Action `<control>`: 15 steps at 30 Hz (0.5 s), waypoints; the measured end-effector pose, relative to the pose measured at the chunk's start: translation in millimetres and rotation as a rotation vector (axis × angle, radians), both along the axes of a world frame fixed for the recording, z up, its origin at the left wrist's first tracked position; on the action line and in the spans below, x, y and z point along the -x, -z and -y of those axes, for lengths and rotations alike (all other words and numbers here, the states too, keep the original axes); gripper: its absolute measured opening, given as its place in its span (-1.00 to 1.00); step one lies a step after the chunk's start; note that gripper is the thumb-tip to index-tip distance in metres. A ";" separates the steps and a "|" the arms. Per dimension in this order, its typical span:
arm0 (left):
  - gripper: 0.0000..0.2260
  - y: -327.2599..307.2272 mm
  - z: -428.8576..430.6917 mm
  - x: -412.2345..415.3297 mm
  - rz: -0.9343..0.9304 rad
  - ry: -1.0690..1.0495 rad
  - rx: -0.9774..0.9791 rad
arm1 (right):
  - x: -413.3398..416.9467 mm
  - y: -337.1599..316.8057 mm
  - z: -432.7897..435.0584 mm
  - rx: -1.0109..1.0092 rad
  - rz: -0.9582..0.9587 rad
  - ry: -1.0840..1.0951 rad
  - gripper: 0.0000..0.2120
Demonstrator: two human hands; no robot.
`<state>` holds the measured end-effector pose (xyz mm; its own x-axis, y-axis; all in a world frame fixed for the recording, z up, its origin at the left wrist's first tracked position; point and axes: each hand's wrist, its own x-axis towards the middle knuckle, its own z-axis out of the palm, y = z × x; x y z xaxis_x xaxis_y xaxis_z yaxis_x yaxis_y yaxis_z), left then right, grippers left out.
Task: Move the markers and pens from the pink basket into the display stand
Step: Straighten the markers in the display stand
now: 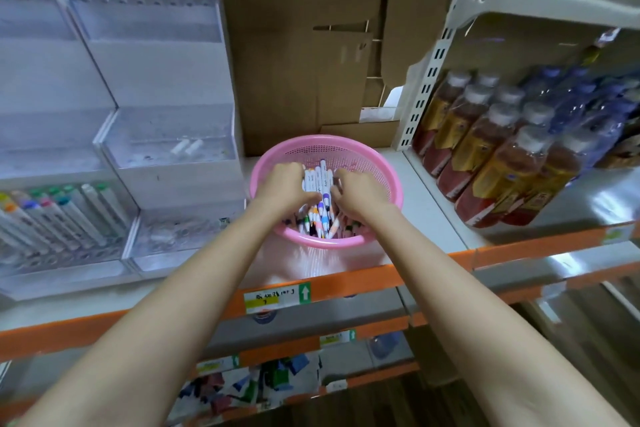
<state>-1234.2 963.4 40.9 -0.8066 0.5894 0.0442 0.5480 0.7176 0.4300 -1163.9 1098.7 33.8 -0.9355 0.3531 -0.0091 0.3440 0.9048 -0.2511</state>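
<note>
Shelf: white deck, orange front edge, carries everything here. Brown cardboard lines the back wall behind it.

Display stand: clear acrylic, stepped tiers, on the left side of the shelf, just beside the basket. Upper tiers hold almost nothing; the middle tier of the right-hand unit has two small white pieces lying flat, too blurred to identify. The lower left tier has a row of racked markers, white barrels with coloured caps, leaning back.

Shrink-wrapped bottles: brown drink, white caps, on the neighbouring shelf bay to the right, well apart from the basket.

Pink basket: round, perforated, centre of the shelf near the front edge, between the stand and the bottle bay.

Markers: loose pile inside the basket, mostly white barrels, mixed cap colours. One bunch is pulled up between the two hands, ends pointing away from the camera.

Left hand: inside the basket, fingers curled onto the left side of that bunch, grasping it.
Right hand: inside the basket, fingers curled onto the right side of the same bunch, grasping it.

Price label: yellow-green, on the orange edge below the basket, text unreadable.
</note>
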 end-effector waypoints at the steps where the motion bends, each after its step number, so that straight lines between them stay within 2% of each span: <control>1: -0.72 0.2 -0.5 0.1 0.011 -0.009 -0.010 | 0.6 0.0 -0.6 0.013 -0.012 0.006 -0.83; 4: -0.73 -0.9 -1.9 -0.3 0.043 -0.027 -0.027 | 2.1 -2.0 -2.2 0.033 -0.078 -0.002 -0.94; 8: -0.82 -3.4 -2.9 2.2 0.107 -0.014 -0.038 | 2.2 -1.3 0.7 -0.024 -0.117 -0.024 -0.93; 12: -0.86 -8.9 -1.5 6.8 0.210 0.027 -0.038 | 1.8 -3.2 1.7 0.113 -0.121 -0.066 -0.90; 15: -0.69 -7.6 -1.7 8.7 0.260 0.021 -0.127 | 1.7 -2.6 -1.6 0.209 -0.198 -0.053 -0.75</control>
<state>-1242.9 965.0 48.5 -0.7880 0.6093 -0.0880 0.4221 0.6388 0.6433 -1165.6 1100.3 36.5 -0.9435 0.3135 0.1078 0.2235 0.8417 -0.4916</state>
